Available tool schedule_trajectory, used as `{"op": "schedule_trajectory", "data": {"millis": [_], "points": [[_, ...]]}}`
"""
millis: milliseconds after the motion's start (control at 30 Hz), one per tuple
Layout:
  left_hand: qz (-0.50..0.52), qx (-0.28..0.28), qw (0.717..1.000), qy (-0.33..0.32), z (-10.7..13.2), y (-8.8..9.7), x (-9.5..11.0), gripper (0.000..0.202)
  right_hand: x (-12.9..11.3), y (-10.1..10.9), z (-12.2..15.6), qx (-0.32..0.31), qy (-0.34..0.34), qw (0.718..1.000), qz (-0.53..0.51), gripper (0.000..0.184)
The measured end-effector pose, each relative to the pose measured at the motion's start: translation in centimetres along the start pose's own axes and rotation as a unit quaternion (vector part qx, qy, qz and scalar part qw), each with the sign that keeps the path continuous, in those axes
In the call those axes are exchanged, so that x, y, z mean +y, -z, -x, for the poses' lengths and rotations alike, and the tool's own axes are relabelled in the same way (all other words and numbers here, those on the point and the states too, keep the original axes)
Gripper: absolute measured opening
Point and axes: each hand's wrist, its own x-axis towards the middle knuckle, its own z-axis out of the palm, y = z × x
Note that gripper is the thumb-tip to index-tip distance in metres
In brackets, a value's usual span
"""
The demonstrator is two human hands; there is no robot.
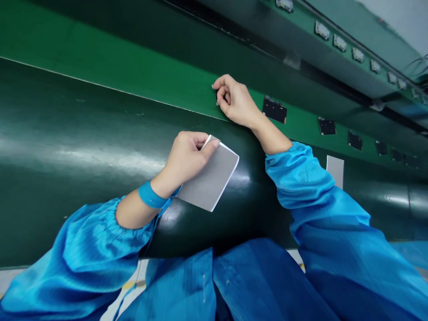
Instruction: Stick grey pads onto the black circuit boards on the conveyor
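Observation:
My left hand (189,156) pinches a grey sheet (210,180) with white edges between thumb and fingers, over the dark green work surface. A blue band circles that wrist. Further forward, my right hand (239,102) is closed at a small black circuit board (216,94) on the bright green belt. Thumb and curled fingers meet at the board and cover most of it. Just to the right of this hand lies another black circuit board (274,110), flat on the belt.
More black boards (327,126) lie in a row along the belt (160,80) toward the right. A pale grey strip (335,171) shows beyond my right sleeve. Several small metallic parts (322,30) line a raised green ledge at the upper right.

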Motion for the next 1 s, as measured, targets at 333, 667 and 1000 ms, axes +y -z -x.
{"op": "schedule_trajectory", "data": {"millis": [333, 667, 1000], "points": [[-0.008, 0.002, 1.0, 0.002, 0.1, 0.0, 0.3, 0.029, 1.2, 0.4, 1.5, -0.004, -0.005, 0.998, 0.069, 0.027], [-0.004, 0.017, 1.0, 0.016, 0.2, 0.2, 0.3, 0.033, 0.2, 1.6, 6.0, 0.092, -0.056, 0.993, -0.045, 0.056], [0.019, 0.058, 0.998, 0.028, 0.3, 0.1, 0.3, 0.024, -8.0, -0.9, 10.8, 0.052, -0.043, 0.97, -0.234, 0.051]]}}
